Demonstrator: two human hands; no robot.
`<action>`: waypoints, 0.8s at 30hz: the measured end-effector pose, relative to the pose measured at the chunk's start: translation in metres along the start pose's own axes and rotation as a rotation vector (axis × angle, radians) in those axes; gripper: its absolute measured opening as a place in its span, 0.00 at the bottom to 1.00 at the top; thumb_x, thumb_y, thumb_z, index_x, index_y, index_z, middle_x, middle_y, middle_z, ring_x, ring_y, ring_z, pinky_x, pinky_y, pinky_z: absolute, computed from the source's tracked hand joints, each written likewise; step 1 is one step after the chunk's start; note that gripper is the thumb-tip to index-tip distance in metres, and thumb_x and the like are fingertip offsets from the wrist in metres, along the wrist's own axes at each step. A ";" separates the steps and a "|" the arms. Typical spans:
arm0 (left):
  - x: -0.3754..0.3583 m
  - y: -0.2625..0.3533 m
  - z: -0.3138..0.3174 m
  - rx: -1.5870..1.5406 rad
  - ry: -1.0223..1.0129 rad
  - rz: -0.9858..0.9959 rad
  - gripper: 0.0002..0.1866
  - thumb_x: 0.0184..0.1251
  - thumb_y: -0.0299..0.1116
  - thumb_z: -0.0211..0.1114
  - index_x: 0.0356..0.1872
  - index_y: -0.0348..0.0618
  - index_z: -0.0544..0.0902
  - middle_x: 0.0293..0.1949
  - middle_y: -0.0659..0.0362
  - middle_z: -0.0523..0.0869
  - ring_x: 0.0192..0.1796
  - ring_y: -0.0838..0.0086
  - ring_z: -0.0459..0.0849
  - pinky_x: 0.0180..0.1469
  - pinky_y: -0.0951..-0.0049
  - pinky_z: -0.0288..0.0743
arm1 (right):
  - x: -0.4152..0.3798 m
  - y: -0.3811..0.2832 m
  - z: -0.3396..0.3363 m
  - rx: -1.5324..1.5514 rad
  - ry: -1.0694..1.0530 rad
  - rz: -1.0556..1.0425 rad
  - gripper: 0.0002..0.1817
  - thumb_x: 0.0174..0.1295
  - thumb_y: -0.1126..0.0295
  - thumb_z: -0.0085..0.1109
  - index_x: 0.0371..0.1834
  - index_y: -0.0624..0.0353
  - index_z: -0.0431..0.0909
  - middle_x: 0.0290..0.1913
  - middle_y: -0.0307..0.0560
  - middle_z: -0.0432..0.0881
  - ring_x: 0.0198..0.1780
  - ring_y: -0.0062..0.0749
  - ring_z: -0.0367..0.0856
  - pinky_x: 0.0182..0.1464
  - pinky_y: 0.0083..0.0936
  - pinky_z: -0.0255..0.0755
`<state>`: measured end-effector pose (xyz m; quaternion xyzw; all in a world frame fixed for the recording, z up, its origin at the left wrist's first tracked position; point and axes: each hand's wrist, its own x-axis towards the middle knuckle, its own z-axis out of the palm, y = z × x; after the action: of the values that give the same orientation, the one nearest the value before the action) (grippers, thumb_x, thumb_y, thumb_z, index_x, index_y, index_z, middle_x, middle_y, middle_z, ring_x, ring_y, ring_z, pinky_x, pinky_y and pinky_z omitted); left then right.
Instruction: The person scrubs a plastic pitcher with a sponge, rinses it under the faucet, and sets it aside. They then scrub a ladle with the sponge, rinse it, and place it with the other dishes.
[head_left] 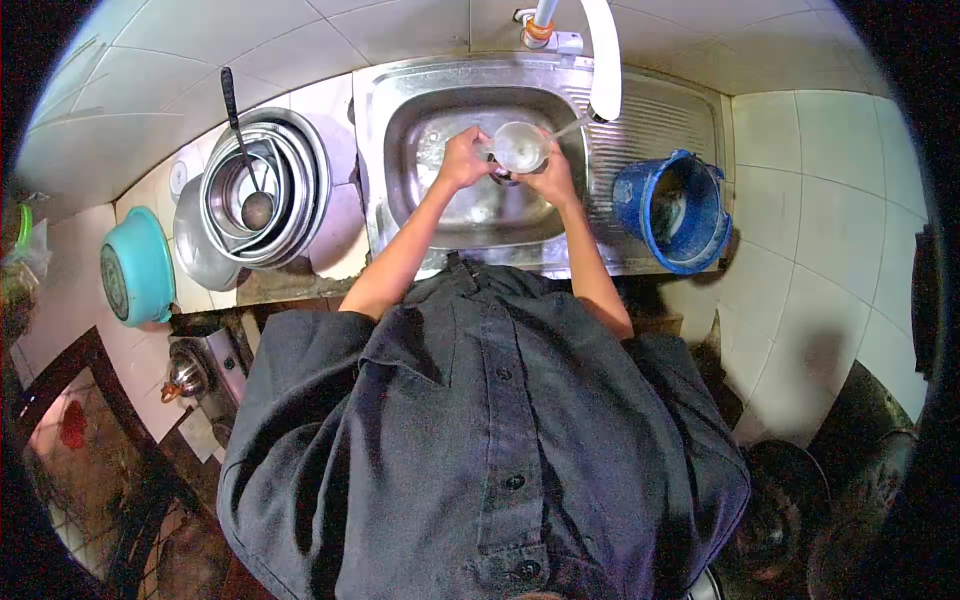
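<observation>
On my feed, the round, pale, see-through vessel (pixel 521 147) is over the oval stainless-steel sink (pixel 440 230), between both hands. The right hand (pixel 556 180) has its grip clamped on the vessel's side; the left hand (pixel 463 160) looks closed on the opposite side, though glare and fingers blur the exact contact for me. A thin streak, seemingly water, runs from the curved white spout (pixel 606 60) towards the rim.

My worry is a slip: wet, smooth walls give fingers little purchase, and a drop onto hard metal could crack the vessel if it is glass; I can't tell glass from plastic. Knocking the spout could chip the rim.

The ribbed steel drainboard (pixel 655 115) carries a scuffed blue plastic bucket (pixel 630 195), tipped over. On the tiled worktop (pixel 340 245), nested shiny round metal bowls (pixel 318 190) hold a black-handled metal ladle (pixel 257 208).
</observation>
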<state>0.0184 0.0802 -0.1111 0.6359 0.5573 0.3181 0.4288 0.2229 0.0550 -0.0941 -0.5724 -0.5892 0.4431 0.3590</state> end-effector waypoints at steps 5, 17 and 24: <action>-0.008 0.013 -0.008 0.094 0.100 0.043 0.23 0.28 0.33 0.82 0.28 0.40 0.78 0.33 0.52 0.84 0.37 0.60 0.84 0.42 0.65 0.77 | 0.002 -0.003 0.006 -0.018 -0.005 0.026 0.49 0.31 0.70 0.83 0.63 0.60 0.67 0.55 0.48 0.80 0.57 0.36 0.78 0.61 0.32 0.71; -0.020 0.027 -0.015 0.169 0.203 0.089 0.22 0.31 0.28 0.80 0.32 0.36 0.81 0.36 0.50 0.82 0.41 0.54 0.83 0.45 0.64 0.77 | 0.009 0.006 0.023 0.163 -0.023 -0.014 0.44 0.37 0.70 0.81 0.62 0.61 0.70 0.55 0.46 0.81 0.56 0.32 0.79 0.61 0.30 0.71; -0.012 0.019 -0.009 0.133 0.185 0.146 0.23 0.30 0.28 0.80 0.34 0.38 0.81 0.38 0.52 0.83 0.43 0.58 0.83 0.48 0.65 0.77 | 0.012 0.018 0.019 0.100 0.011 0.005 0.42 0.39 0.67 0.81 0.61 0.60 0.71 0.53 0.46 0.82 0.55 0.32 0.80 0.59 0.30 0.72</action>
<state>0.0164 0.0698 -0.0890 0.6698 0.5667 0.3678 0.3081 0.2106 0.0637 -0.1191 -0.5577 -0.5628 0.4699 0.3893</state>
